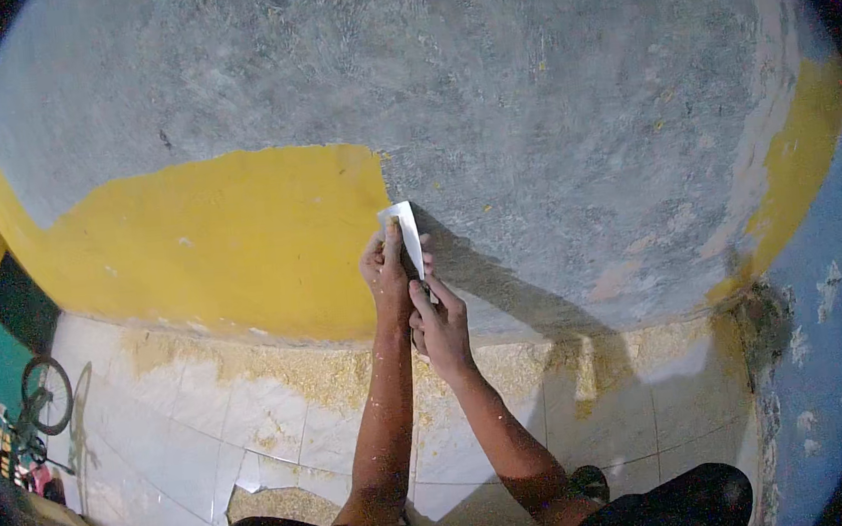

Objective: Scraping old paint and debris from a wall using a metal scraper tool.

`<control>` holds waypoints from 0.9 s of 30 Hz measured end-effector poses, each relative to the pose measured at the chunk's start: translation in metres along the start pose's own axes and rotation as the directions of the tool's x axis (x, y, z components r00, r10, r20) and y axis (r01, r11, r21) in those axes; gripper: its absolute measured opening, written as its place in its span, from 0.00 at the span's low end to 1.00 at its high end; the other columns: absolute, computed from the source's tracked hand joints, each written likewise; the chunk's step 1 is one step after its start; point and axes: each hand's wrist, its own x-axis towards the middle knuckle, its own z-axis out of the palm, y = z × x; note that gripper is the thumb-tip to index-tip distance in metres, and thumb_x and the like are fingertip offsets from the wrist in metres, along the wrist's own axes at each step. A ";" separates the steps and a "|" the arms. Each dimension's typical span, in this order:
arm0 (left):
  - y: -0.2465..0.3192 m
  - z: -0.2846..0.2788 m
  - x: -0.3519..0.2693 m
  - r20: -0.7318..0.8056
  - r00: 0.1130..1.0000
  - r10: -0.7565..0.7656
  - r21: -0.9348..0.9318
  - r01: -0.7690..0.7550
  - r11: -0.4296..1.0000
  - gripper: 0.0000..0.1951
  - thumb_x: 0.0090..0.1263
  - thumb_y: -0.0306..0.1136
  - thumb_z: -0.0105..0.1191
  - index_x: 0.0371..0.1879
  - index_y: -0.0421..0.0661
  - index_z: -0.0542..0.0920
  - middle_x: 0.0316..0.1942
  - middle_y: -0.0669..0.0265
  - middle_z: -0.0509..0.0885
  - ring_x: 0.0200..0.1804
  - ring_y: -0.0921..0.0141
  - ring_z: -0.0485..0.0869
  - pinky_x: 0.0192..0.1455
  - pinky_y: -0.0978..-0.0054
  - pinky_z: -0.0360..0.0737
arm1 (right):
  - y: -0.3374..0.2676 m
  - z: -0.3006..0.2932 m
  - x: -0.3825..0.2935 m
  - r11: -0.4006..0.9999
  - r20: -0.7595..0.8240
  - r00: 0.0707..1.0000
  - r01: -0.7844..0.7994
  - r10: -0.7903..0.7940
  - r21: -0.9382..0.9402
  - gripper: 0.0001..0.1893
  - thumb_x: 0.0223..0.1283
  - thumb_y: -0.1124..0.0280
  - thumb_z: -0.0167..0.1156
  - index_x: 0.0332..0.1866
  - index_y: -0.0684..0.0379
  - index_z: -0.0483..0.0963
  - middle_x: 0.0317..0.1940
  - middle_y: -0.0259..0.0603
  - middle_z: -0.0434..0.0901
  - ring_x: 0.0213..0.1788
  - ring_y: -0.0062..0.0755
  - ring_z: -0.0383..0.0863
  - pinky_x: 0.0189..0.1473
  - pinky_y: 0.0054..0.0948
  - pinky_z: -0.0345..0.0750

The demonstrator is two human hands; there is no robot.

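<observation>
A flat scraper (410, 235) with a pale, shiny blade is held in both my hands in front of the wall. My left hand (387, 270) grips it from the left, thumb pressed along its face. Lower down, my right hand (443, 325) has its fingers around the dark lower end, most of which they hide. Behind the blade runs the upright edge between a patch of yellow paint (254, 240) and the bare grey wall (544, 124). Whether the blade touches the wall, I cannot tell. Yellow specks cling to my forearms.
Yellow paint flakes (325, 369) lie along the wall's foot on white floor tiles (174, 450). A torn sheet (284, 497) bearing debris lies left of my knees. A small bicycle (39, 409) stands far left. A blue wall (828, 362) borders the right, beside a yellow strip (795, 162).
</observation>
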 end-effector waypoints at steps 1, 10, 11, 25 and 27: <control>-0.001 -0.003 -0.004 0.001 1.000 -0.018 0.026 0.018 1.000 0.16 0.77 0.45 0.55 0.36 0.42 0.80 0.25 0.62 0.85 0.19 0.76 0.79 0.21 0.80 0.76 | 0.003 0.002 -0.004 0.996 -0.072 0.996 -0.049 0.043 -0.076 0.27 0.74 0.58 0.56 0.71 0.60 0.67 0.20 0.29 0.69 0.15 0.12 0.62 0.17 0.20 0.61; -0.026 -0.024 -0.012 0.037 0.999 -0.026 -0.035 0.027 0.999 0.15 0.76 0.41 0.56 0.39 0.39 0.81 0.27 0.57 0.87 0.17 0.73 0.80 0.18 0.77 0.77 | 0.060 -0.011 -0.002 0.987 -0.166 0.982 0.066 -0.090 -0.146 0.17 0.74 0.62 0.56 0.61 0.60 0.74 0.18 0.22 0.64 0.17 0.11 0.60 0.18 0.19 0.56; -0.024 -0.024 -0.009 0.008 0.998 -0.065 0.005 0.065 0.998 0.15 0.76 0.41 0.57 0.39 0.39 0.81 0.27 0.57 0.87 0.17 0.73 0.80 0.17 0.77 0.77 | 0.060 -0.008 -0.001 0.995 -0.150 0.986 0.059 -0.072 -0.085 0.17 0.74 0.62 0.56 0.61 0.60 0.75 0.18 0.22 0.64 0.17 0.11 0.60 0.18 0.19 0.56; 0.000 -0.022 -0.004 0.064 0.992 -0.104 0.012 0.104 0.995 0.14 0.74 0.40 0.58 0.33 0.40 0.80 0.26 0.56 0.87 0.16 0.71 0.81 0.16 0.76 0.76 | 0.046 0.014 -0.003 0.986 -0.213 0.966 0.127 -0.146 -0.104 0.20 0.75 0.62 0.55 0.64 0.64 0.73 0.24 0.25 0.71 0.21 0.11 0.65 0.23 0.18 0.64; 0.002 -0.028 -0.005 0.046 0.990 -0.131 0.099 0.126 0.987 0.12 0.75 0.38 0.58 0.35 0.40 0.80 0.28 0.58 0.87 0.22 0.71 0.84 0.22 0.76 0.79 | 0.041 0.015 -0.005 0.994 -0.168 0.984 0.040 -0.057 -0.106 0.20 0.76 0.63 0.53 0.67 0.62 0.70 0.20 0.24 0.65 0.17 0.11 0.60 0.20 0.19 0.60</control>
